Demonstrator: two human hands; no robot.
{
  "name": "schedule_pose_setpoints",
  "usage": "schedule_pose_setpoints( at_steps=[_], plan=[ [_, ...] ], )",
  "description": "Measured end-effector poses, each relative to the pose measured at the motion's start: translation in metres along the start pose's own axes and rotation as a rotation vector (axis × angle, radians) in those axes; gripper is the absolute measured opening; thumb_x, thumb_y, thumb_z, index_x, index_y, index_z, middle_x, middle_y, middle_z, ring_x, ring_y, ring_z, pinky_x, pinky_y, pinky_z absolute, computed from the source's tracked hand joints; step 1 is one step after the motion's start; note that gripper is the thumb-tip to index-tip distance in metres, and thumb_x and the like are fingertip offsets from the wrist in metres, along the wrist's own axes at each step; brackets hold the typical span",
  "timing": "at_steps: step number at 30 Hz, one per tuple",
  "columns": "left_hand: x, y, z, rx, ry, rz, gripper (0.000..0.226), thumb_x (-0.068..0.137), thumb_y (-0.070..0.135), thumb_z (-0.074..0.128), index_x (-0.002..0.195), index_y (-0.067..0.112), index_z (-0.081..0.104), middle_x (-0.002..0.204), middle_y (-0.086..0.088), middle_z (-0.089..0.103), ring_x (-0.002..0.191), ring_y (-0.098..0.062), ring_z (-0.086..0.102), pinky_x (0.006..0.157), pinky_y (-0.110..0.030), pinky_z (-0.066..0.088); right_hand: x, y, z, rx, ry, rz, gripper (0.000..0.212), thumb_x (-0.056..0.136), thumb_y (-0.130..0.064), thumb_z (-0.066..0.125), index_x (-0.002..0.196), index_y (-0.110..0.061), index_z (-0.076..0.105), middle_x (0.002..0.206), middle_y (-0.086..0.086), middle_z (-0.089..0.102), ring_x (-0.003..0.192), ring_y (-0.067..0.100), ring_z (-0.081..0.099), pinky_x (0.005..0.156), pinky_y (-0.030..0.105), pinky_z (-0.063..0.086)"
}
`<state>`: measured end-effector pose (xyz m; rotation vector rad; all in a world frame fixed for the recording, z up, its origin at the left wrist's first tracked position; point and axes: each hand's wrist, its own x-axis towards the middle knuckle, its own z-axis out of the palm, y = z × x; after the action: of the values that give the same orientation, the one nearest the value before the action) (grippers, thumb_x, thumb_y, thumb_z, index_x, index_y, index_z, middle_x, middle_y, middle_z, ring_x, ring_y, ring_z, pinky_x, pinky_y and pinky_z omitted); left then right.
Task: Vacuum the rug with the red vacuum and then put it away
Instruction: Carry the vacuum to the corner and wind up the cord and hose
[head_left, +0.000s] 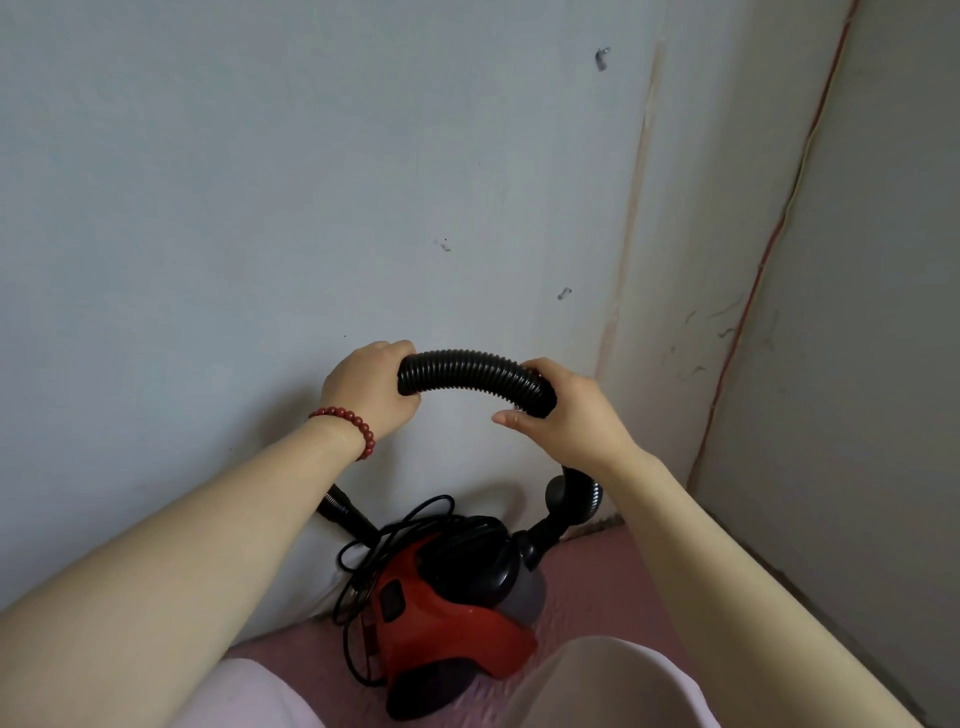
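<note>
The red vacuum (447, 613), red body with a black top and a grey front, sits on the pink floor against the wall, low in the middle of the view. Its black ribbed hose (470, 376) arches up above it. My left hand (371, 387) is closed around the hose's left part and my right hand (569, 410) grips the right part, the stretch between them bowed upward. From my right hand the hose runs down to a black elbow (566, 501) on the vacuum's top. A loose black cord (363, 571) lies tangled at the vacuum's left side.
A pale wall (311, 182) stands directly ahead, meeting a second wall (857, 364) at a corner on the right. Pink patterned flooring (597, 582) covers the ground. My knees in light trousers (602, 686) fill the bottom edge, either side of the vacuum.
</note>
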<state>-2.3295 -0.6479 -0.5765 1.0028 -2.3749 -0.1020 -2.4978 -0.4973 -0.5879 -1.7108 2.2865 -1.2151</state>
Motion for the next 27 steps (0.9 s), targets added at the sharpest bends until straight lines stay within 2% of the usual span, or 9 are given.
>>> schedule_pose_setpoints(
  at_steps=[2,4,7,11,14,20,23,25,27],
  plan=[
    [-0.004,-0.006,0.004,0.017,-0.029,-0.038,0.008,0.08,0.019,0.056,0.087,0.022,0.053,0.074,0.003,0.058,0.07,-0.02,0.057,0.059,-0.027,0.044,0.011,0.0,0.005,-0.111,0.037,-0.009,0.044,0.078,-0.043,0.073,0.113,-0.023,0.056,0.085,-0.006,0.061,0.078,0.015,0.056,0.063,0.027,0.042],
    [-0.007,-0.011,0.007,0.074,-0.047,-0.025,0.015,0.081,0.026,0.056,0.094,0.022,0.05,0.072,0.004,0.057,0.068,-0.02,0.058,0.057,-0.026,0.044,0.023,0.002,0.01,-0.238,0.141,0.002,0.042,0.079,-0.044,0.071,0.112,-0.022,0.056,0.093,-0.003,0.062,0.085,0.02,0.058,0.063,0.03,0.044],
    [-0.008,-0.014,0.008,0.087,-0.02,-0.018,0.024,0.082,0.04,0.056,0.095,0.02,0.05,0.067,0.006,0.053,0.064,-0.02,0.055,0.055,-0.025,0.042,0.037,0.003,0.023,-0.317,0.243,0.018,0.045,0.08,-0.046,0.069,0.113,-0.019,0.055,0.103,0.0,0.06,0.094,0.023,0.056,0.063,0.029,0.039],
    [-0.013,-0.029,0.003,0.098,0.093,-0.02,0.041,0.086,0.059,0.044,0.089,0.019,0.047,0.066,0.002,0.055,0.063,-0.024,0.055,0.055,-0.028,0.041,0.046,-0.002,0.034,-0.257,0.248,-0.072,0.046,0.078,-0.044,0.072,0.113,-0.019,0.056,0.106,-0.003,0.06,0.096,0.02,0.056,0.066,0.027,0.035],
    [-0.019,-0.042,-0.002,0.141,0.128,0.021,0.043,0.09,0.059,0.034,0.095,0.019,0.047,0.068,0.002,0.055,0.063,-0.024,0.055,0.054,-0.028,0.041,0.043,-0.003,0.04,-0.178,0.234,-0.175,0.045,0.075,-0.041,0.076,0.109,-0.019,0.058,0.102,-0.004,0.061,0.091,0.018,0.056,0.066,0.027,0.037],
    [-0.023,-0.039,-0.011,0.122,0.139,0.059,0.042,0.09,0.059,0.033,0.108,0.024,0.048,0.083,0.005,0.057,0.074,-0.022,0.057,0.061,-0.03,0.047,0.036,-0.007,0.037,-0.081,0.269,-0.232,0.039,0.077,-0.043,0.071,0.105,-0.019,0.058,0.095,-0.006,0.06,0.086,0.013,0.056,0.071,0.029,0.047],
    [-0.021,-0.036,-0.018,0.143,0.152,0.071,0.041,0.089,0.059,0.036,0.109,0.025,0.049,0.09,0.006,0.059,0.079,-0.022,0.059,0.061,-0.029,0.046,0.035,-0.01,0.029,-0.069,0.263,-0.184,0.05,0.075,-0.048,0.072,0.112,-0.018,0.058,0.102,-0.005,0.06,0.094,0.014,0.056,0.076,0.028,0.046],
    [-0.019,-0.036,-0.022,0.146,0.166,0.081,0.041,0.089,0.059,0.038,0.11,0.026,0.049,0.093,0.005,0.06,0.081,-0.022,0.058,0.061,-0.029,0.045,0.035,-0.012,0.026,-0.061,0.27,-0.067,0.064,0.07,-0.057,0.073,0.118,-0.019,0.055,0.105,-0.008,0.059,0.096,0.011,0.056,0.077,0.028,0.046],
    [-0.018,-0.038,-0.024,0.156,0.17,0.08,0.042,0.088,0.061,0.038,0.109,0.027,0.049,0.092,0.006,0.059,0.08,-0.02,0.058,0.06,-0.028,0.045,0.037,-0.01,0.027,-0.016,0.239,0.075,0.068,0.064,-0.064,0.074,0.114,-0.022,0.055,0.099,-0.01,0.061,0.092,0.011,0.058,0.073,0.03,0.049]
  ],
)
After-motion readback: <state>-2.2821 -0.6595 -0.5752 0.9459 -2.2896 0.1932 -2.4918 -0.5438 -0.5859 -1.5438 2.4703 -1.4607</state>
